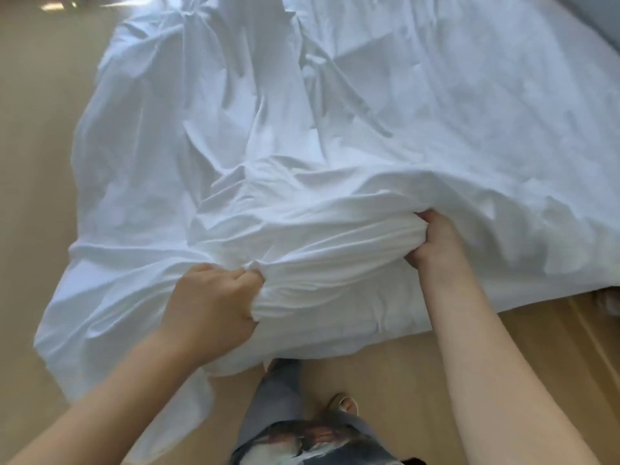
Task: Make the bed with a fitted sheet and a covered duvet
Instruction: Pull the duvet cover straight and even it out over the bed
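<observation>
Far end of sheet (335, 146) off-view

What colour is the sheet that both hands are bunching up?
The sheet is plain white with no pattern, seen best in the head view, the only one.

I reach toward 12 o'clock, arms bare: left hand (214, 297) at 8 o'clock, right hand (432, 239) farther out at 3, the fingers (245, 280) of both curled into bunched white fabric (318, 263).

The bunched white sheet (302, 250) heaps along the near edge of the bed (486, 112) and spills over the floor (37, 146) at left. Floor lies open further left and right of the person's leg (278, 401). The bed top at right lies flat.
</observation>
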Demonstrator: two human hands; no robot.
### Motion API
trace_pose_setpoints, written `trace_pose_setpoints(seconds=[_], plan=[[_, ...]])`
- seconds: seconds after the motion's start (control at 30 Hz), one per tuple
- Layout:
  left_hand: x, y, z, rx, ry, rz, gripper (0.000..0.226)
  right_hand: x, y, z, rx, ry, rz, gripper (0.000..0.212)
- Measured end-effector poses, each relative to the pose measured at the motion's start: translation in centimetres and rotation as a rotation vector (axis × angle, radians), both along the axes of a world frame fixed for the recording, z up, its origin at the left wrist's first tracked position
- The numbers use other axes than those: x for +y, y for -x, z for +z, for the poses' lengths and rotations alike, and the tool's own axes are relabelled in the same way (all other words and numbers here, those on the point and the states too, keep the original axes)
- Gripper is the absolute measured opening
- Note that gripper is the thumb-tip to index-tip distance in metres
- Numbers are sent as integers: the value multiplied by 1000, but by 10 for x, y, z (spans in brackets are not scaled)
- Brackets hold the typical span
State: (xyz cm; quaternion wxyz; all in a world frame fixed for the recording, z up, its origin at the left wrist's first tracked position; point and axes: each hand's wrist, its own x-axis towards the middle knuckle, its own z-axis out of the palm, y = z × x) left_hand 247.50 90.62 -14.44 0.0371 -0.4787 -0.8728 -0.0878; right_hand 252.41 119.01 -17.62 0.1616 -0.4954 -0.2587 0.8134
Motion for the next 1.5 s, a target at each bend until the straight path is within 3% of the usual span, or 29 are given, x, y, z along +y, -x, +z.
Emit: trace_pose_setpoints(seconds=[0.17,0.33,0.43,0.6,0.7,0.8,0.9,1.07,1.2,1.3,1.4,1.5], plan=[[-23,-28,25,100,9,-4,28,-20,-66,59,41,-251,-48,12],[-38,-60,-9,-37,268,-1,8,-64,-111,8,-176,-130,-75,31],[-50,-73,-34,-81,513,34,22,-77,-129,-24,-271,-54,-111,26],[-52,-83,-53,-147,673,64,25,-88,-130,-44,-362,-83,-131,26],[-37,-83,-58,-147,738,126,37,-86,-119,-43,-388,-122,-133,23],[-7,-86,-58,-169,635,125,50,-84,-111,-40,-393,-155,-126,20],[25,-82,-55,-258,439,71,43,-86,-107,-42,-450,-194,-115,12],[83,-70,-51,-719,77,120,45,-85,-111,-51,-465,-232,-96,19],[152,-74,-54,-965,-63,147,56,-74,-121,-56,-281,-160,-78,25],[208,-73,-71,-802,30,190,55,-45,-124,-60,-106,-101,-67,30],[243,-66,-89,-638,55,186,31,-4,-128,-74,92,108,-100,25],[257,-57,-94,-454,5,120,45,29,-134,-95,192,239,-190,40]])
